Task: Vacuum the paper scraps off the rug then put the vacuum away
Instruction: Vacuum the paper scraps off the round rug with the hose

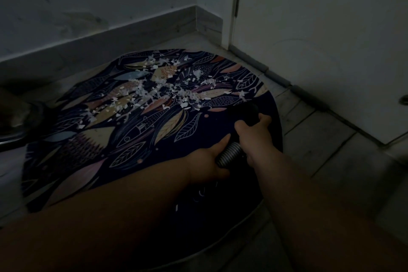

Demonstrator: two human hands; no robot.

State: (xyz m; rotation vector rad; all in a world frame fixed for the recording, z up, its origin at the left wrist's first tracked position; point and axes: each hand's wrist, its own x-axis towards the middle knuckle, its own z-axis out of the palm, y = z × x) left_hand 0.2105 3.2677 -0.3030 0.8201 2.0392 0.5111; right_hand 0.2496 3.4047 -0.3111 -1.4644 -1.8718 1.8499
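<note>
A round dark rug (92, 157) with a leaf and fish pattern lies on the floor. White paper scraps (159, 90) are strewn over its far half. My right hand (254, 137) grips the black end of the vacuum hose (245, 112), which points toward the scraps near the rug's right edge. My left hand (209, 159) holds the ribbed silver hose (228, 153) just behind it, index finger stretched along the hose. The rest of the vacuum is out of view.
A wall with a grey baseboard (110, 33) runs behind the rug. A white door (320, 40) stands at the right, with a dark draught strip along its bottom. Tiled floor (320, 139) surrounds the rug. A dark metal-rimmed object (13, 130) sits at the left edge.
</note>
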